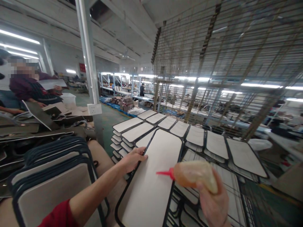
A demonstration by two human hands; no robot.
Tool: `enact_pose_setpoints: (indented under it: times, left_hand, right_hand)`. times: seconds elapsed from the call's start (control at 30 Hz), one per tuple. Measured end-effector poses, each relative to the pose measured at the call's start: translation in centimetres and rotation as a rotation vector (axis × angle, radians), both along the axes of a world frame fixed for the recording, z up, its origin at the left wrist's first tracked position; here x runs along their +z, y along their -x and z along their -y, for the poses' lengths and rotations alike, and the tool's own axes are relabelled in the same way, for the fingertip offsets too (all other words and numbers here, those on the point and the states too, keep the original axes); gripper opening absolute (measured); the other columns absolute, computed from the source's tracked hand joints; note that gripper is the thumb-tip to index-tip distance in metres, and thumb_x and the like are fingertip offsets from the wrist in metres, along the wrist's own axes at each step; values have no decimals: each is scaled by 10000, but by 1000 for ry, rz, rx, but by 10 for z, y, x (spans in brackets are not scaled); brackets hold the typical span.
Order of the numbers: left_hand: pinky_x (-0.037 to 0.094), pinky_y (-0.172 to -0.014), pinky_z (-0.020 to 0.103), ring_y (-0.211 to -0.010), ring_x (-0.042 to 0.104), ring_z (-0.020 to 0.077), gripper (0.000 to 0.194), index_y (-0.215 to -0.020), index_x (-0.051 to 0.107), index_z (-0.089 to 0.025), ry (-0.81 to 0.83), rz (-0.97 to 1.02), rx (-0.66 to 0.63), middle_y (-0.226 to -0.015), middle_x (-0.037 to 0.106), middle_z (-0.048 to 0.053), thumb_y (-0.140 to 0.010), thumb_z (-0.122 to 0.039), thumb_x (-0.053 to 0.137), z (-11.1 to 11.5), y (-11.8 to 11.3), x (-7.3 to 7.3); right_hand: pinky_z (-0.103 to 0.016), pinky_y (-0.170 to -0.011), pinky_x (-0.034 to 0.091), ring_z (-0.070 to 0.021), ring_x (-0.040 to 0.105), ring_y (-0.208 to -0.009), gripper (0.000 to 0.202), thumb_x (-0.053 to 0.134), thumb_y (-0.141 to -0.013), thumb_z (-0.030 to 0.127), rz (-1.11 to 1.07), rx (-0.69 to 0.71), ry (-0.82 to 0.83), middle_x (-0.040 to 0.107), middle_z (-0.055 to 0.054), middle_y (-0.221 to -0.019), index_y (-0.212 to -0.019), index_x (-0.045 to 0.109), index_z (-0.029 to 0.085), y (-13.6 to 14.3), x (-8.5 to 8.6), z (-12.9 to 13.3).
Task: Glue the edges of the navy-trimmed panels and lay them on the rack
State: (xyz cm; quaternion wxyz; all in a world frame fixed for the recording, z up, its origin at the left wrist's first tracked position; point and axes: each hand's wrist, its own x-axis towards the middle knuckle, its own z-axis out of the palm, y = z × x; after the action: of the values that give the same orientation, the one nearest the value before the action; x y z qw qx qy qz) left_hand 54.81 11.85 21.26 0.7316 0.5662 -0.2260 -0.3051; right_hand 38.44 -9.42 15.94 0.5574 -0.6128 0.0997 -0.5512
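Observation:
My left hand (135,158) grips the left edge of a long white panel (151,186) with a dark border and rounded corners, thumb on its face. The panel is tilted up in front of me. In my right hand (214,198) is a squeeze bottle (195,176) of amber liquid, lying sideways. Its red nozzle (165,173) points left over the panel's face; whether it touches the surface I cannot tell. Behind the panel, more dark-edged white panels (178,128) rest in rows on stacked wire racks.
A pile of dark-edged panels (54,192) leans at the lower left. Raised wire racks (213,63) slant overhead at the right. A metal post (88,56) with a socket box (94,109) stands left of centre. A co-worker (35,80) holds a pale sheet (52,84) at the far left.

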Motion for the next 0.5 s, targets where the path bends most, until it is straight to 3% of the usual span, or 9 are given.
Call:
enact_pose_setpoints:
  times: [0.07,0.13,0.23,0.3,0.37,0.5]
  left_hand:
    - [515,-625,269,-659,666,194,477,-1001,687,-120,-1,-10,-40,-779,734,61,-554,-238,805,2,5,2]
    - [517,-641,275,-685,672,201,488,-1021,682,-119,5,-23,-62,-806,736,70,-565,-245,802,6,8,3]
    - [516,-645,278,-696,675,209,561,-1063,672,-122,-7,-44,-49,-812,738,74,-536,-246,821,11,6,2]
    - [513,-641,271,-697,675,209,595,-1075,670,-127,-14,-43,-29,-807,739,69,-515,-248,832,15,4,1]
    - [513,-649,267,-715,678,211,590,-1085,671,-141,-17,-27,-28,-811,739,60,-526,-245,829,20,6,3]
    - [512,-682,271,-741,682,212,517,-1079,677,-156,-23,-19,-107,-811,737,56,-585,-231,809,36,16,9]
  right_hand:
    - [-404,-885,507,-264,602,-1038,641,760,-671,402,55,-38,-16,616,-80,-1190,-1242,548,205,-13,19,25]
    - [-394,-907,493,-253,587,-1066,651,762,-672,389,70,-48,-18,600,-75,-1221,-1258,533,221,-17,23,36]
    - [-368,-815,534,-264,634,-956,584,798,-629,365,-3,23,-21,672,-88,-1073,-1156,617,188,0,-4,22]
    - [-346,-786,547,-270,643,-968,580,787,-636,401,-87,154,-69,675,-91,-1097,-1158,626,205,17,-24,11]
    - [-345,-789,550,-278,643,-979,608,806,-612,384,-126,190,-92,668,-97,-1118,-1165,625,207,27,-29,15]
    - [-400,-912,499,-259,603,-1048,657,790,-637,394,61,12,-125,628,-72,-1179,-1226,564,212,18,9,66]
